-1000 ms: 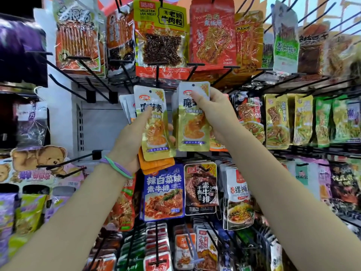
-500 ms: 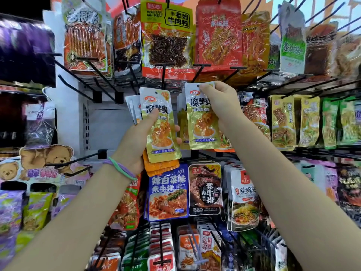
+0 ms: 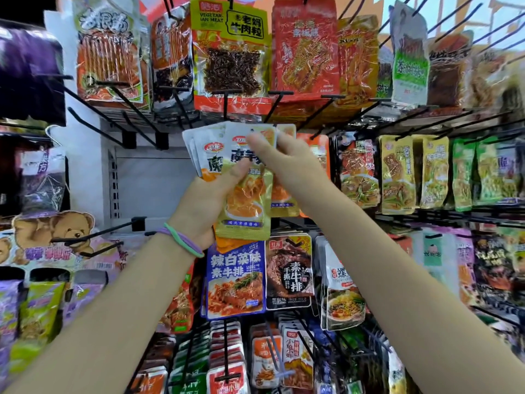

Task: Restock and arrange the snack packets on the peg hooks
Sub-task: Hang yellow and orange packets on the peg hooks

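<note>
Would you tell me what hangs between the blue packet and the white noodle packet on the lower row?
In the head view, a dark brown packet hangs between the blue packet and the white noodle packet.

One view only, a wide-angle head camera, looking forward and slightly up at a rack of peg hooks (image 3: 224, 106) hung with snack packets (image 3: 244, 200). It sits close, at arm's reach: both forearms run in from the bottom corners. The frame's edges bend, and no second view overlaps it.
</note>
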Demonstrator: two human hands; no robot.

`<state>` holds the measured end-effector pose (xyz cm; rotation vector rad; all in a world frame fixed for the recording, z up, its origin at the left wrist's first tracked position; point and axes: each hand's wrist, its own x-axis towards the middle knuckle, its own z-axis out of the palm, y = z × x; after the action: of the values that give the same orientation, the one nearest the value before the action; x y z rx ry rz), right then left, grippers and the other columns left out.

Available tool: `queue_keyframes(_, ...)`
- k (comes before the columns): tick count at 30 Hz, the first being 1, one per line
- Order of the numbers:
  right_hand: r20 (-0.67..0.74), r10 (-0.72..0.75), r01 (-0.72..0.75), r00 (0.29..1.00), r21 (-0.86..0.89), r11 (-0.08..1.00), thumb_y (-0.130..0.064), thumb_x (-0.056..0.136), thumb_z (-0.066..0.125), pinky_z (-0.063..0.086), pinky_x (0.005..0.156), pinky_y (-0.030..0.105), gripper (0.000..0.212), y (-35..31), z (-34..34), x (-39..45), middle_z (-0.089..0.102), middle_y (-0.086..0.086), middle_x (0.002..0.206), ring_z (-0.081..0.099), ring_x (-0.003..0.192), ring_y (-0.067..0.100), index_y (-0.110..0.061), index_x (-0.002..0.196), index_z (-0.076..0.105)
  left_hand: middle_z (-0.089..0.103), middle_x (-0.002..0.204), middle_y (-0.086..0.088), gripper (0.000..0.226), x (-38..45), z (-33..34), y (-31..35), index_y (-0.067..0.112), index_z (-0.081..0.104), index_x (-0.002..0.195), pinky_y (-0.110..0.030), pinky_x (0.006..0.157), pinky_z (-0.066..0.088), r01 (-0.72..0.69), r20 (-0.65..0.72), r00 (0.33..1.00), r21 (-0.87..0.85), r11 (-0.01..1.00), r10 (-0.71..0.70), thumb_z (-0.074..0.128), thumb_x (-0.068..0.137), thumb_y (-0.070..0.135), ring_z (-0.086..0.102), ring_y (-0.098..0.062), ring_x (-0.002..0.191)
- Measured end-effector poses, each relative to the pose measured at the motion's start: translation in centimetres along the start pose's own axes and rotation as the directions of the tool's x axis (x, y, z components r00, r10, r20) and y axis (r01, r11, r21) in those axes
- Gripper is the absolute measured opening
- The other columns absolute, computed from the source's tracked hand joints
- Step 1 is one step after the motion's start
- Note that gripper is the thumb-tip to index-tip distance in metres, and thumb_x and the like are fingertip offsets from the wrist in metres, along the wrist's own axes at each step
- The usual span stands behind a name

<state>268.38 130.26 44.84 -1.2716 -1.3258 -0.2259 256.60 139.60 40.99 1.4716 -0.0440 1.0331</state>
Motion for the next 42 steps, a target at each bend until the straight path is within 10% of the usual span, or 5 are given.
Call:
queue_keyframes(9,-0.154,0.139,-0.119,0.978,0.136,0.984,-0.033,0.103,0.055,0.051,0.086,0.042,0.022,1.6,-1.9,2.3,0.068,0.004,0.101,0.064,0.096,0.023,-0.014,0.102,0.065,0.075,0.084,-0.015,0.045,0.0,-1.2,0.8,-0.003,0.063,0.112,-0.037,0.059,0.061,0.135,-0.079,0.987,-0.071,0.988,-0.141,0.042,0.105,0.036,0.072,-0.026,0.067)
queue_keyframes(16,-0.193,0.128,-0.108,0.973,0.112,0.988,-0.05,0.092,0.062,0.039,0.071,0.038,0.061,0.6,-1.3,4.1,0.051,0.008,0.085,0.048,0.076,0.02,0.009,0.106,0.058,0.076,0.09,-0.013,0.035,-0.5,-1.1,1.1,0.002,0.058,0.109,-0.037,0.061,0.062,0.062,-0.024,0.998,-0.062,0.996,-0.064,0.039,0.107,0.03,0.071,-0.028,0.069)
queue_keyframes(22,-0.169,0.171,-0.149,0.971,0.136,0.979,-0.039,0.096,0.065,0.039,0.066,0.031,0.03,0.1,-1.5,4.3,0.055,0.006,0.089,0.048,0.077,0.017,-0.01,0.095,0.065,0.076,0.091,-0.014,0.029,-0.5,-1.2,1.3,0.004,0.054,0.116,-0.038,0.059,0.061,0.049,0.012,0.999,-0.085,0.995,-0.048,0.04,0.107,0.028,0.072,-0.03,0.069)
queue_keyframes(36,-0.126,0.24,-0.193,0.963,0.3,0.934,-0.04,0.073,0.077,0.045,0.106,0.057,0.009,0.7,-1.4,5.1,0.074,0.006,0.107,0.064,0.113,0.033,-0.03,0.072,0.078,0.075,0.091,-0.014,0.029,-0.7,-1.1,0.9,0.004,0.055,0.112,-0.041,0.065,0.062,0.047,0.041,0.998,-0.071,0.996,-0.044,0.04,0.107,0.028,0.071,-0.028,0.07)
queue_keyframes(42,-0.176,0.304,-0.246,0.936,0.289,0.925,-0.034,0.094,0.067,0.046,0.104,0.043,0.026,0.7,-1.6,5.6,0.068,0.0,0.12,0.058,0.116,0.022,-0.018,0.114,0.07,0.076,0.095,-0.016,0.028,-0.4,-1.2,0.8,0.005,0.055,0.114,-0.046,0.07,0.062,0.051,0.042,0.998,-0.063,0.997,-0.048,0.041,0.107,0.029,0.072,-0.03,0.072)
